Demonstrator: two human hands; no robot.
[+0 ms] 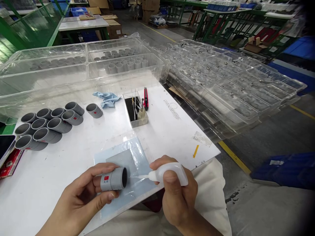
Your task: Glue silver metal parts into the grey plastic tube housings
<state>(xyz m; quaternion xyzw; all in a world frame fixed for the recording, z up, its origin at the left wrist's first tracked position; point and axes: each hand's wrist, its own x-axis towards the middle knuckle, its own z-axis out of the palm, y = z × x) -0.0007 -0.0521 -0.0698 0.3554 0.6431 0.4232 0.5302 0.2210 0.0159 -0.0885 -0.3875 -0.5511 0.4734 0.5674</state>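
Note:
My left hand [85, 190] is closed around a grey cylindrical sleeve [112, 179] that lies sideways, its dark open end facing right. A small red flag mark and dark characters show on its side. In my right hand [176, 193] is a white squeeze bottle [172, 172] with a thin nozzle pointing left. The nozzle tip is close to the sleeve's open end; whether they touch I cannot tell. Under both hands lies a light blue sheet [141, 150] with a grey square on it. Several similar grey sleeves [52, 126] stand in rows at the left.
A clear box [137, 123] holds tweezers-like tools and a small jar, beside a red utility knife [146, 98]. Near them lies a blue cloth [107, 99]. Clear plastic trays [86, 77] with more sleeves stand at the back; stacked clear trays [233, 78] are at the right.

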